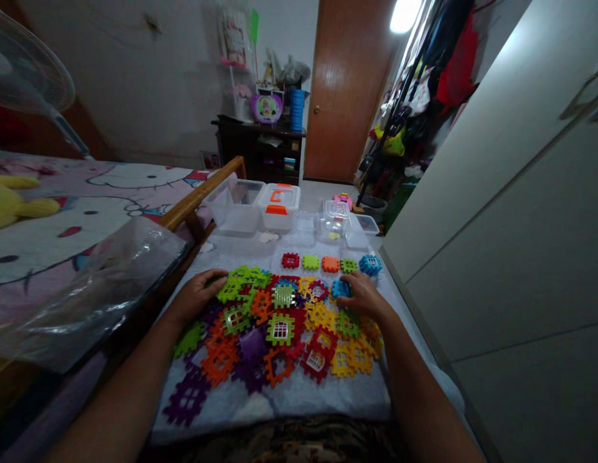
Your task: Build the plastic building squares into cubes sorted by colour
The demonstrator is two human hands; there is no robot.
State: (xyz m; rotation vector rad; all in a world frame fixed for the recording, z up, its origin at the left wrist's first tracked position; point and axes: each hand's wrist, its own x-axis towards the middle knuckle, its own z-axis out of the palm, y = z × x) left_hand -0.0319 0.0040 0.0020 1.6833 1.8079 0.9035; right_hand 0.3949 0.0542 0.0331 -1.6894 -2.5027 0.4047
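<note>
A heap of flat, toothed plastic tiles in green, orange, purple, red and yellow lies on a pale cloth in front of me. My left hand rests flat on the heap's left edge, against green tiles. At the heap's far right, my right hand closes its fingers on a blue tile. Beyond the heap several tiles stand in a row: red, green, orange, green, blue.
Clear plastic boxes, one with an orange-latched lid, stand past the cloth. A bed with a wooden rail and a plastic bag lies to the left. A white wardrobe borders the right. A door is ahead.
</note>
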